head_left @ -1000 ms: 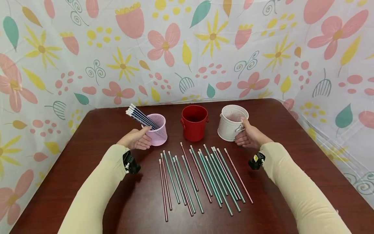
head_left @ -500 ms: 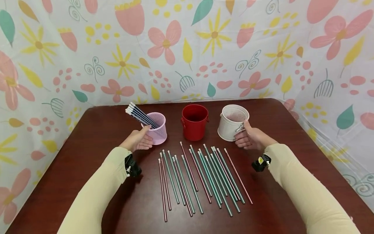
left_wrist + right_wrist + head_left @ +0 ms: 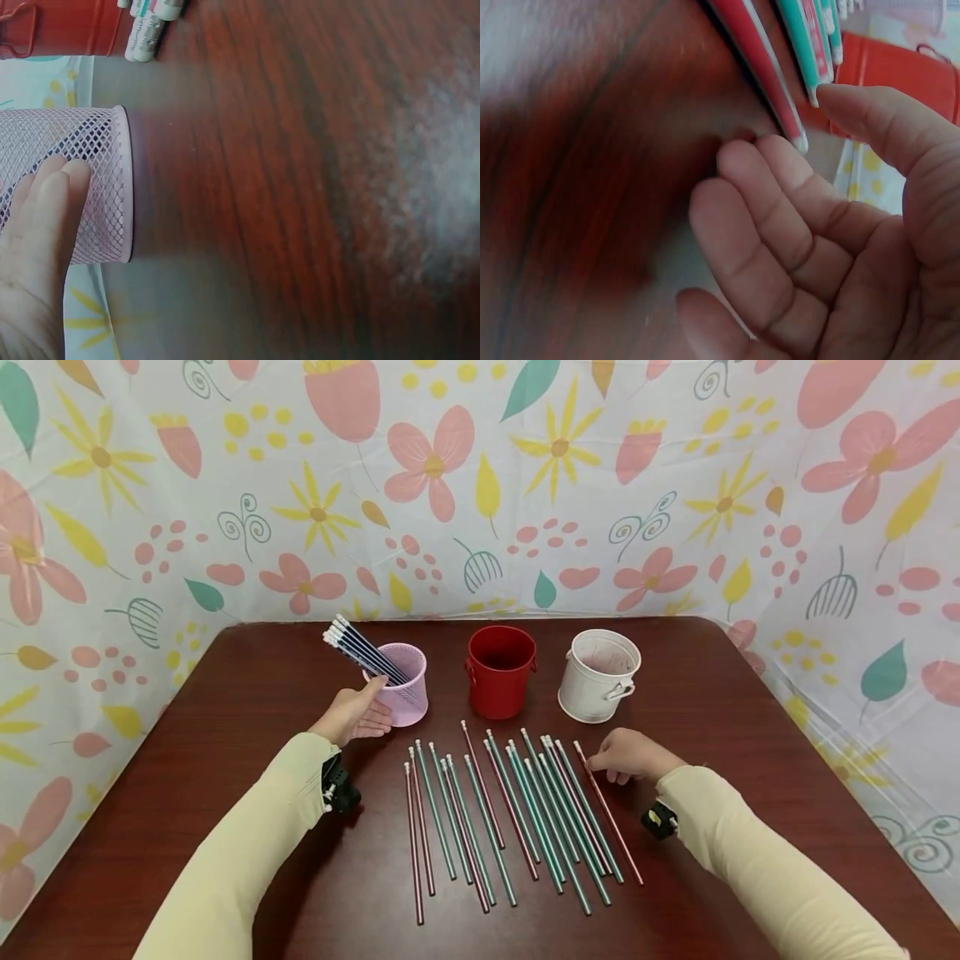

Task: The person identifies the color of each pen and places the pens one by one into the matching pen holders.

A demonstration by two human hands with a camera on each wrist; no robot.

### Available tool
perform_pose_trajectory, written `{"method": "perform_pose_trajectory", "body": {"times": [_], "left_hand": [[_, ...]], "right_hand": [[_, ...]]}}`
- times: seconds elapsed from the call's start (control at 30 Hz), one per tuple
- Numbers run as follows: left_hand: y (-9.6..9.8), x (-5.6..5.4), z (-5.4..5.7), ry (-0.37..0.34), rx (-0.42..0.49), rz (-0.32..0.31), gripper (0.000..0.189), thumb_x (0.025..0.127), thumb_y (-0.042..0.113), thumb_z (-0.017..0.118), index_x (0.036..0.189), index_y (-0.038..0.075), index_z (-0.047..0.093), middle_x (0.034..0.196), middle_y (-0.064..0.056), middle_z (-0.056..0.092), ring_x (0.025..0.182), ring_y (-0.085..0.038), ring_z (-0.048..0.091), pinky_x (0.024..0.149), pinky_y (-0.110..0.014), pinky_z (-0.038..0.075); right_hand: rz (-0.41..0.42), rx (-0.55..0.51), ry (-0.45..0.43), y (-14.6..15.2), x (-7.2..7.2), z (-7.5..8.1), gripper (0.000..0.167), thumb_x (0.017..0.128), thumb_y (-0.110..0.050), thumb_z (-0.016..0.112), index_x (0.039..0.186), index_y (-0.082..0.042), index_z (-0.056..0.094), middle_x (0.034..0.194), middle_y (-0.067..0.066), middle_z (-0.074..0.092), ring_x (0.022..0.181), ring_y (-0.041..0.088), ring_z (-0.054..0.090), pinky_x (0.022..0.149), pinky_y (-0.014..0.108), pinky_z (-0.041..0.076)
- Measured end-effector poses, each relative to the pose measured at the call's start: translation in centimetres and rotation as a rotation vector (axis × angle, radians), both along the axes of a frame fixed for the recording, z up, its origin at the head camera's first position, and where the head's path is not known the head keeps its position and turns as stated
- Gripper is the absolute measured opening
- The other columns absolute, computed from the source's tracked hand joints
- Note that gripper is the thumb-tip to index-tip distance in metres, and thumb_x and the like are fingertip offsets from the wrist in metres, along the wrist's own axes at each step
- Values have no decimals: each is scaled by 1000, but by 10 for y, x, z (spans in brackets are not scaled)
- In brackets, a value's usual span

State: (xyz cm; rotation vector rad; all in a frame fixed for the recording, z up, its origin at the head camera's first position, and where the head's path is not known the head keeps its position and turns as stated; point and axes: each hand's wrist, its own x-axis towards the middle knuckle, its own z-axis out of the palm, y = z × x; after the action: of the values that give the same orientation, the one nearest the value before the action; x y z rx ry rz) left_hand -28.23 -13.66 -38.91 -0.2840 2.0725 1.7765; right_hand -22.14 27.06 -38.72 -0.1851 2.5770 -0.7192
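Your reddish-brown desk (image 3: 720,689) has a lilac mesh cup (image 3: 410,703), navy pencils (image 3: 367,652), a red pail (image 3: 498,687) and a white pail (image 3: 588,691) toward its far edge; you see green pencils (image 3: 437,811) and pinkish-red pencils (image 3: 615,827).

1. Beneath your left hand (image 3: 358,710) and right hand (image 3: 628,755) you have a dark reddish-brown tabletop (image 3: 247,702), its grain showing.
2. Beyond both hands you see a white printed cloth (image 3: 442,547).
3. Past your left hand, it carries a yellow flower (image 3: 318,515).
4. Past your right, a pink flower (image 3: 653,581); farther right, a teal leaf (image 3: 885,672).
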Motion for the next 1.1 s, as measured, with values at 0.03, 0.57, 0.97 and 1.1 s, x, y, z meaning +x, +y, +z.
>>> {"method": "perform_pose_trajectory", "body": {"times": [0.03,0.57,0.97,1.1], "left_hand": [[0,0,0,3,4,3,60,97,43,44,105,-15,56,69,-7,63,63,-15,65,66,-29,57],[3,-1,-4,-23,45,42,63,97,46,44,109,-16,54,71,-9,63,65,-17,65,65,-27,56],[1,1,-7,-19,67,59,62,97,47,45,109,-14,53,74,-9,63,69,-19,66,65,-28,56],[2,1,-6,-19,68,55,61,96,46,45,108,-13,53,72,-8,63,67,-17,65,64,-27,56]], "right_hand": [[1,17,10,-2,0,-1,24,83,-21,66,66,-4,65,58,4,60,52,16,58,49,29,46],[7,28,63,-12,7,-5,22,76,-12,62,55,-10,56,50,-2,52,48,12,53,47,28,43],[-15,-434,266,-20,21,32,33,78,7,59,110,14,58,80,10,63,64,12,58,53,29,53],[-33,-657,402,-22,28,42,34,79,15,57,113,17,55,85,12,66,70,5,62,59,23,55]]}}
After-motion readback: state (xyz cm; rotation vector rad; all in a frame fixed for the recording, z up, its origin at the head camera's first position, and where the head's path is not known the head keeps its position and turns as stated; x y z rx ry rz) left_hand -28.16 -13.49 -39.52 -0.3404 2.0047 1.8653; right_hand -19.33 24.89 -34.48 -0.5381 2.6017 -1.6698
